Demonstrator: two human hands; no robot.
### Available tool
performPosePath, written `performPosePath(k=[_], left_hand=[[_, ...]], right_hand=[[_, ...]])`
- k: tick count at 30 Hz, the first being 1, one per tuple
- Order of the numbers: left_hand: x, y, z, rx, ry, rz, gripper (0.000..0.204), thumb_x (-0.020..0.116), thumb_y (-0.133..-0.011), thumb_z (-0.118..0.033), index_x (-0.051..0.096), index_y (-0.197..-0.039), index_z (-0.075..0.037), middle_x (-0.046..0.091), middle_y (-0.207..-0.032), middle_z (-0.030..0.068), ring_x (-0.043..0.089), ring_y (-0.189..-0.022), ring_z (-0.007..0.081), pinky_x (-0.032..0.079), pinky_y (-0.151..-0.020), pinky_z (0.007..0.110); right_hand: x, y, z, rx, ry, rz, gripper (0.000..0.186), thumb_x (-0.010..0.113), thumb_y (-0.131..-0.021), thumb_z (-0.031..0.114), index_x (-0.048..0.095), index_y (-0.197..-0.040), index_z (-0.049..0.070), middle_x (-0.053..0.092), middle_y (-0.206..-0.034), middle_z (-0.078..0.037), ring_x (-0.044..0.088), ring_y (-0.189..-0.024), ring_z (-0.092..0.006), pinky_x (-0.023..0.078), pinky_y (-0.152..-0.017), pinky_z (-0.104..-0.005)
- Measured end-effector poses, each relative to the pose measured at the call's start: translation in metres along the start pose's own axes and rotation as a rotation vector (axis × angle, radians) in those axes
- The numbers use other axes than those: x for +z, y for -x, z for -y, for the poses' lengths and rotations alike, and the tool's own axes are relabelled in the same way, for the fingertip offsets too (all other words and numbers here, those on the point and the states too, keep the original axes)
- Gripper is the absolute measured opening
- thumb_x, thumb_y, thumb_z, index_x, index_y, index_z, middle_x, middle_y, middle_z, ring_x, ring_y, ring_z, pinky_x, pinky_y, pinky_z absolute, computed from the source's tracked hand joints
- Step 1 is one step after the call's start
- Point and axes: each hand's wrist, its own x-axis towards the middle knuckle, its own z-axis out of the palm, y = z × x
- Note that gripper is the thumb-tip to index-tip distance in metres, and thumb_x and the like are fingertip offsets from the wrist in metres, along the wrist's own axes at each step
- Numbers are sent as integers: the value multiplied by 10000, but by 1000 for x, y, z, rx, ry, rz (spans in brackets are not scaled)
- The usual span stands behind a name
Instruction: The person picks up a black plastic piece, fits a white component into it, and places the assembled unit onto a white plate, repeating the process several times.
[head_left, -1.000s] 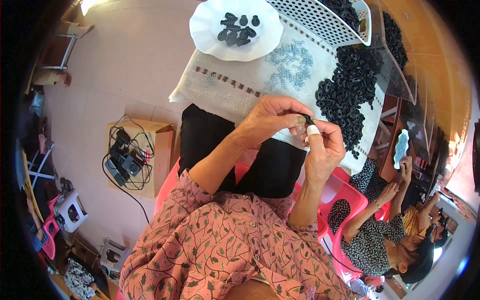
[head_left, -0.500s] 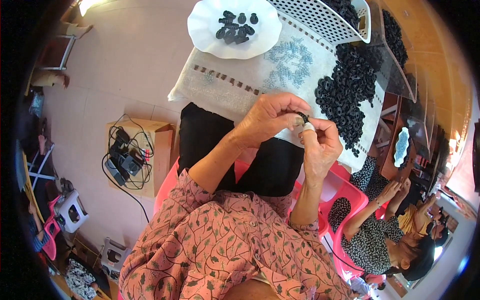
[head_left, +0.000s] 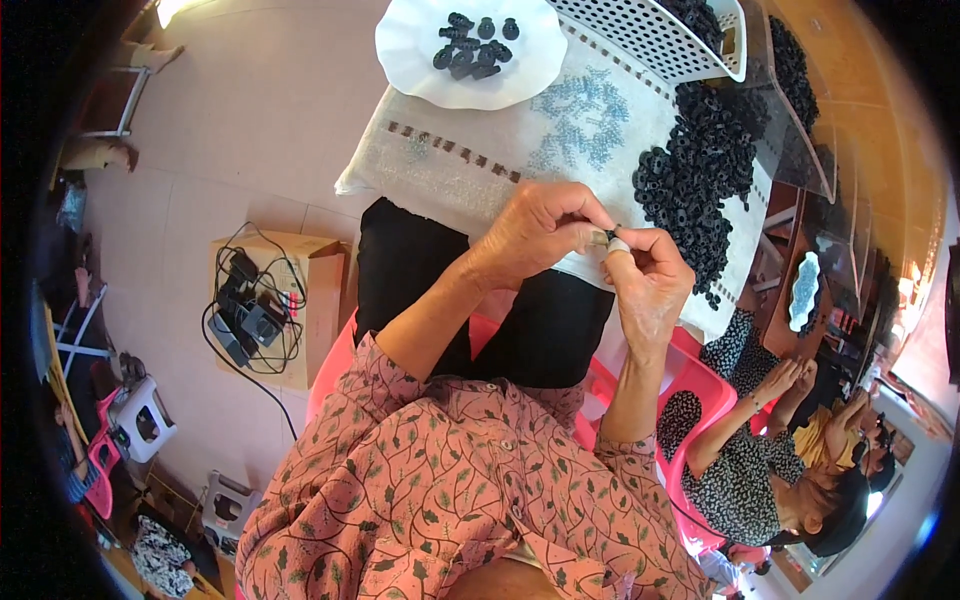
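Note:
My left hand (head_left: pixel 540 232) and my right hand (head_left: pixel 648 280) meet above the near edge of the cloth-covered table (head_left: pixel 445 180). Between their fingertips they pinch one small black plastic part (head_left: pixel 612 235), mostly covered by the fingers. A pale wrap sits on a right fingertip, and the left thumb has something light on it. Just right of my hands spreads a big heap of like black parts (head_left: pixel 690 190). Farther off at the left, a white scalloped plate (head_left: pixel 410 70) carries several black parts, two standing apart from the cluster.
A white perforated basket (head_left: pixel 660 50) with black parts stands at the far right beside a clear panel (head_left: pixel 800 130). On the floor at left, a cardboard box (head_left: pixel 320 310) bears black adapters and cables. Another person (head_left: pixel 745 480) sits at my right, next to a pink chair (head_left: pixel 700 390).
My right hand has shifted slightly to the right, and the fingers of both hands have moved a little around the black part. The plate and heap look the same.

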Motion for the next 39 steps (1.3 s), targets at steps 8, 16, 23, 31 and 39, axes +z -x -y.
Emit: performPosePath(k=[8, 16, 23, 31, 39], left_hand=[[-1, 1, 0, -3, 157, 28, 161, 591, -796, 80, 644, -918, -11, 647, -868, 33, 597, -761, 77, 490, -694, 236], [-5, 1, -7, -87, 456, 78, 135, 619, -838, 32, 632, -972, 38, 653, -852, 69, 604, -730, 93, 504, -664, 233], [-3, 1, -7, -118, 506, 88, 148, 644, -830, 16, 639, -977, 34, 653, -841, 73, 604, -699, 97, 495, -628, 221], [-5, 1, -5, -104, 513, 120, 122, 666, -819, 2, 653, -937, 31, 650, -815, 74, 615, -674, 111, 502, -601, 227], [1, 0, -10, -130, 486, 90, 82, 675, -812, -20, 661, -875, 30, 661, -773, 73, 605, -657, 100, 491, -594, 223]], right_hand=[[-2, 3, 7, -99, 49, 56, 109, 598, -807, -67, 639, -900, -26, 611, -789, -32, 578, -651, -75, 478, -563, -208], [-19, -9, 5, 43, -268, 292, 138, 586, -878, -15, 612, -1007, -57, 660, -878, -132, 657, -698, -162, 549, -583, -234], [-30, -21, -11, 165, -433, 395, 139, 670, -827, 24, 614, -939, -35, 667, -820, -138, 655, -641, -160, 532, -514, -226], [-30, -28, -18, 231, -554, 469, 116, 708, -790, 24, 611, -831, -25, 663, -755, -129, 639, -576, -150, 512, -475, -208], [-29, -27, -12, 286, -520, 455, 124, 725, -781, 42, 610, -778, -6, 652, -710, -112, 620, -532, -120, 473, -416, -182]])
